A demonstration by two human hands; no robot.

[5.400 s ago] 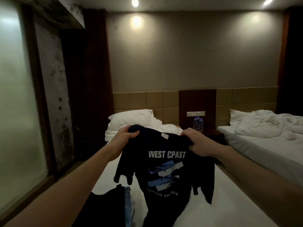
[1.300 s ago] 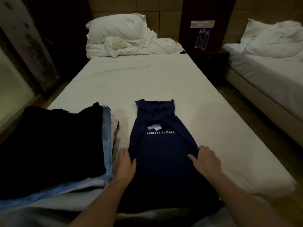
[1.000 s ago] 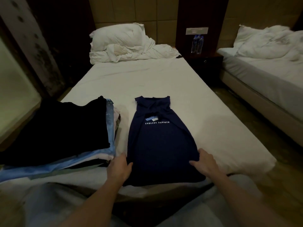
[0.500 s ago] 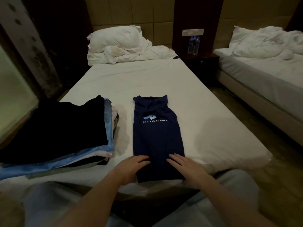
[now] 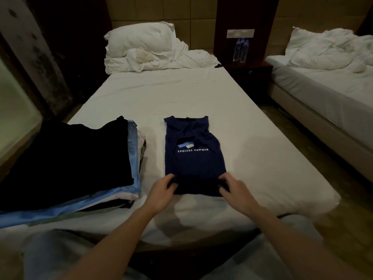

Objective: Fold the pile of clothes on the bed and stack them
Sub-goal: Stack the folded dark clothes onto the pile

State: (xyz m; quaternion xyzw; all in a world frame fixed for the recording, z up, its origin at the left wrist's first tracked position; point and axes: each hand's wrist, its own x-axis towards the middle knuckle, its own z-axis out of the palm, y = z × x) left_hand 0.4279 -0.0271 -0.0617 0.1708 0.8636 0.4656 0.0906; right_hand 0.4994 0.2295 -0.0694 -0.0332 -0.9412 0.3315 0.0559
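A navy T-shirt (image 5: 193,158) printed "ENDLESS SUMMER" lies on the white bed (image 5: 181,98), folded into a narrow strip with its sleeves tucked across the top. My left hand (image 5: 161,190) pinches the strip's near left corner and my right hand (image 5: 234,188) pinches its near right corner. The near hem is lifted slightly off the sheet. To the left lies a stack of folded clothes (image 5: 66,162) with a black garment on top and light blue and white ones under it.
A white pillow (image 5: 139,39) and crumpled bedding lie at the head of the bed. A dark nightstand (image 5: 250,75) with water bottles (image 5: 241,49) stands to the right, then a second bed (image 5: 331,91). The floor runs between the beds.
The shirt went from held up in the air to laid flat and folded narrow. My hands moved from resting flat on its near end to pinching the near corners.
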